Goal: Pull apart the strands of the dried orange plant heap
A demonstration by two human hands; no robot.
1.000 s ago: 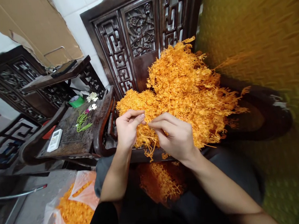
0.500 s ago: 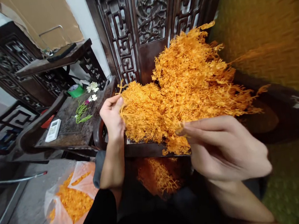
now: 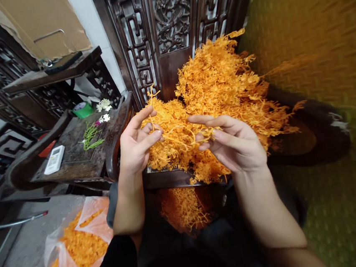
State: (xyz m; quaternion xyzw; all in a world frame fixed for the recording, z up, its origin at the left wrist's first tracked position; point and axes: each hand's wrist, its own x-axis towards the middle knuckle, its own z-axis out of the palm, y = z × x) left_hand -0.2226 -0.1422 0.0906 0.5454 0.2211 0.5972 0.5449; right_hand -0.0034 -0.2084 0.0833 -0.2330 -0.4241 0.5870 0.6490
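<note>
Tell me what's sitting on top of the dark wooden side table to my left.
On the side table lie a white remote, green stems, small white flowers and a green tape roll. Its far right corner is hidden behind the chair arm.

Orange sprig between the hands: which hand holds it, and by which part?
Both. The left hand pinches one end of the orange sprig; the right hand pinches the other.

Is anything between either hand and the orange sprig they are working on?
Nothing visible. The left hand and right hand both already hold the orange sprig in their fingertips, stretched between them just above the big orange pile on the chair seat.
</note>
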